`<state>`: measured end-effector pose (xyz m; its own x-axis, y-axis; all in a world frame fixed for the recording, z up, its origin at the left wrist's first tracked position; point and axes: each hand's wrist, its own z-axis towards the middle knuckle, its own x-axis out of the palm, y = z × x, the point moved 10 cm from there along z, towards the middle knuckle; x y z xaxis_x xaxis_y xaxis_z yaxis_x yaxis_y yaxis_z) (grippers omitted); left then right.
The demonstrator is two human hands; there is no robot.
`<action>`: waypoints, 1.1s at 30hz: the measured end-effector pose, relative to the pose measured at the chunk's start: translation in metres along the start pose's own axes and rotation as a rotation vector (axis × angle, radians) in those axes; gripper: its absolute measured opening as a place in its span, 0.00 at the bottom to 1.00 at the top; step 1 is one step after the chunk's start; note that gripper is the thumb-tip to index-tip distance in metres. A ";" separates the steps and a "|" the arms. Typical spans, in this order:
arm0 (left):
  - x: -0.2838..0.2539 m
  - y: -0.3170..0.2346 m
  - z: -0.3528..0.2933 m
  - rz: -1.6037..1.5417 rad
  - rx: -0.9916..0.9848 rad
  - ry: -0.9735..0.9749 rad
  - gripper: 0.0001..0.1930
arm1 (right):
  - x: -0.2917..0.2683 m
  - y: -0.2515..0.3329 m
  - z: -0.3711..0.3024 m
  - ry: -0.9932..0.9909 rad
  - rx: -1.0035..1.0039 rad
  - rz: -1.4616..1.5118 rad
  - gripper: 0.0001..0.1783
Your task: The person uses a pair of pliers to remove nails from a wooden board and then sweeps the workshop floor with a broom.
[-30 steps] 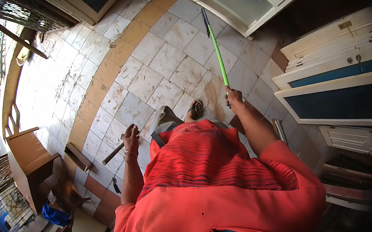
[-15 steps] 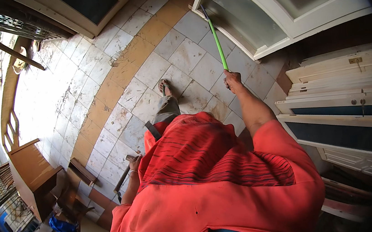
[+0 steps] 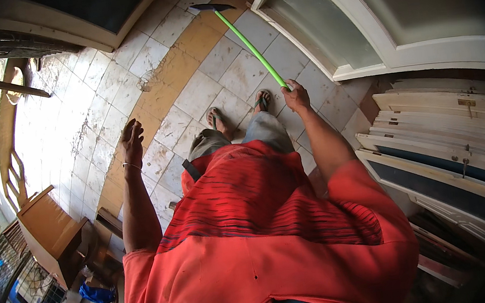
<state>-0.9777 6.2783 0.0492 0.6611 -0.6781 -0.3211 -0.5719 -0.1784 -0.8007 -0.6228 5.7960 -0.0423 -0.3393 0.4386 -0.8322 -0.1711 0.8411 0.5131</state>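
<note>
My right hand is closed round the upper end of a bright green handle, which belongs to a broom with a wide dark head. The broom slants away from me, its head over the tan floor band near the glazed white door panel. My left hand, with a thin bangle at the wrist, is raised over the tiles on the left. Its fingers are loosely bent and apart, and nothing shows in them. Both my feet, in flip-flops, stand on the tiled floor.
White framed glazed panels stand at the far right. Below them several white door panels lean in a row. A wooden cabinet and a blue bundle are at the lower left. A dark-paned door stands far left. Debris specks the tiles.
My left hand has risen from beside my waist, forward and out over the floor. The broom head has swung left from the white panel's edge. My right foot has come into view.
</note>
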 end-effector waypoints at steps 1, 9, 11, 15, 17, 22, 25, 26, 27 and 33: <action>0.005 0.003 -0.003 0.003 -0.011 -0.011 0.27 | 0.004 0.005 0.015 0.123 0.101 -0.070 0.19; 0.037 0.148 -0.094 0.190 -0.392 0.036 0.23 | 0.004 -0.100 -0.017 0.273 0.386 -0.130 0.19; 0.034 0.194 -0.120 0.132 -0.535 0.031 0.22 | -0.010 -0.114 -0.064 0.281 0.383 -0.058 0.22; 0.051 0.209 -0.126 0.157 -0.542 0.065 0.21 | -0.060 -0.123 -0.156 0.288 0.469 0.004 0.28; 0.066 0.187 -0.118 0.141 -0.581 0.022 0.21 | -0.072 -0.141 -0.171 0.211 0.274 -0.052 0.25; 0.108 0.098 -0.035 0.166 -0.304 0.088 0.25 | -0.087 -0.081 -0.103 0.379 0.260 -0.037 0.22; 0.129 0.023 0.003 0.224 -0.163 0.155 0.26 | -0.041 -0.040 -0.020 0.279 0.083 -0.187 0.22; 0.130 0.006 0.009 0.227 -0.137 0.139 0.26 | -0.032 -0.013 0.005 0.284 0.062 -0.153 0.21; 0.130 -0.009 0.015 0.244 -0.126 0.126 0.26 | -0.009 -0.002 0.027 0.278 0.046 -0.145 0.22; 0.142 -0.072 0.010 0.232 -0.018 0.248 0.25 | 0.129 0.051 0.085 0.366 0.093 0.118 0.25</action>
<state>-0.8379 6.2026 0.0560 0.3755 -0.8543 -0.3594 -0.7035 -0.0102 -0.7107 -0.5966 5.9221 -0.1412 -0.6617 0.4064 -0.6301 -0.0320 0.8243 0.5652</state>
